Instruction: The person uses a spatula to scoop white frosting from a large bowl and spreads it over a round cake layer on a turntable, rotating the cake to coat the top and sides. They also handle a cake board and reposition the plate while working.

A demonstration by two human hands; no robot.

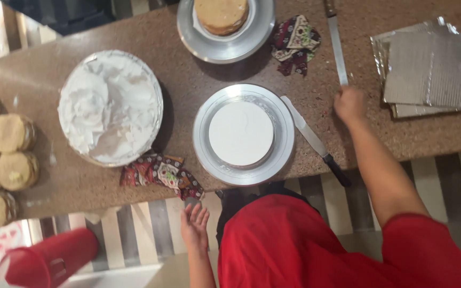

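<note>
My right hand (350,104) reaches onto the brown counter and rests at the near tip of a long flat metal spatula (336,45); its fingers are curled, and whether it grips the blade I cannot tell. My left hand (195,223) hangs open below the counter edge, holding nothing, nearest a patterned cloth (162,172). In front of me stands a silver turntable (283,152) with a round white cake board (241,133) on it. A black-handled palette knife (316,141) lies beside the turntable.
A big bowl of white cream (110,106) sits left. Several round cake layers (6,154) lie at the far left. Another silver plate with stacked cake (222,16) stands at the back, beside a second cloth (296,42). Silver square boards (428,66) lie right. A red container (49,261) stands on the floor.
</note>
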